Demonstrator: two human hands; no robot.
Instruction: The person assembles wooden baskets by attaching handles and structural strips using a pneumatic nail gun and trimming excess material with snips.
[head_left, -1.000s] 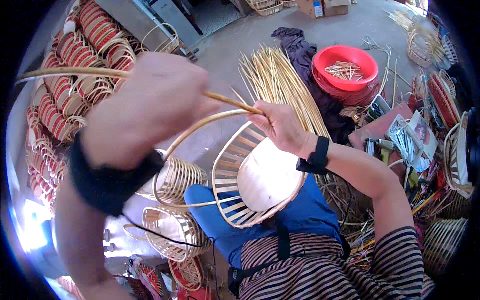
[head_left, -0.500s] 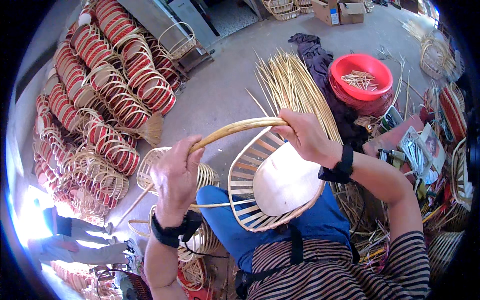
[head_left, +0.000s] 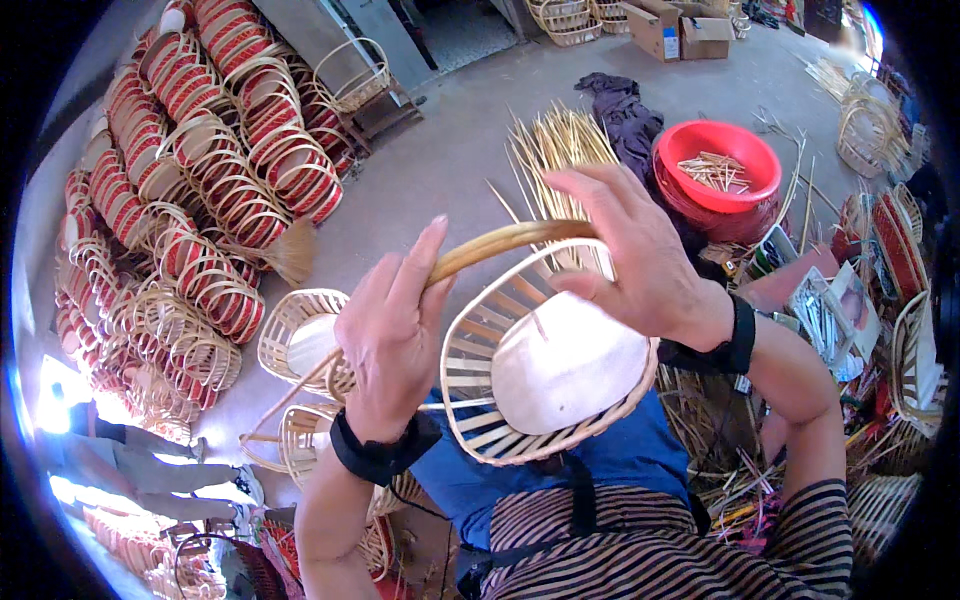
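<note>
An oval bamboo basket (head_left: 545, 375) with slatted sides and a pale flat bottom is tipped toward me over my lap. A bent bamboo strip (head_left: 495, 243) arches over its rim like a handle. My left hand (head_left: 388, 335) grips the strip's left part, fingers pointing up. At the far rim my right hand (head_left: 635, 250) pinches the strip's other end against the basket, its other fingers spread. Both wrists wear black bands.
Stacks of finished red-banded baskets (head_left: 200, 180) fill the left floor. Unfinished baskets (head_left: 300, 335) lie below my left hand. A bundle of bamboo sticks (head_left: 560, 145) and a red basin (head_left: 715, 170) with sticks lie ahead. Tools and clutter (head_left: 830, 310) crowd the right.
My left hand has come down from high and close to the camera to the strip's lower left part. The strip now bends over the basket rim, and my right hand fingers have spread.
</note>
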